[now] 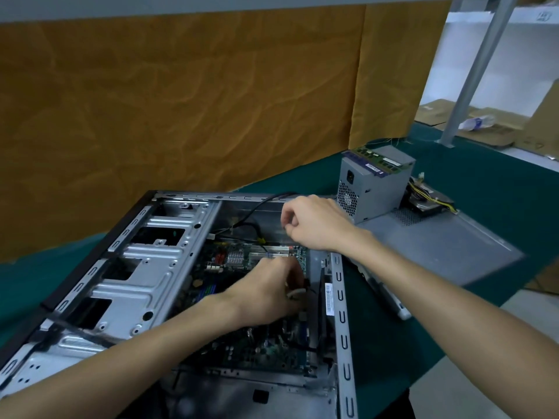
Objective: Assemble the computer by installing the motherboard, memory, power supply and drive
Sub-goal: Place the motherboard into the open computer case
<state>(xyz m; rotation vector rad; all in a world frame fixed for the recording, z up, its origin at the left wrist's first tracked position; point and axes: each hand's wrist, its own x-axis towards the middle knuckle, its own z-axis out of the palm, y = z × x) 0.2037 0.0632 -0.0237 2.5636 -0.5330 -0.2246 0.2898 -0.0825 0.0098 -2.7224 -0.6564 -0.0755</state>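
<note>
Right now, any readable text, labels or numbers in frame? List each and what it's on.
None can be read.
White sticker on the computer case rear edge: print too small.
White labels on the memory sticks atop the power supply: blurred.
Power supply side label: blurred.
Motherboard markings: too small.
Mark on the white shelf top right: illegible.

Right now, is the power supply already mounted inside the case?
No, the power supply stands outside the case on the grey side panel, with memory sticks lying on top of it.

Head view, looking down, close above case (169,267)
</note>
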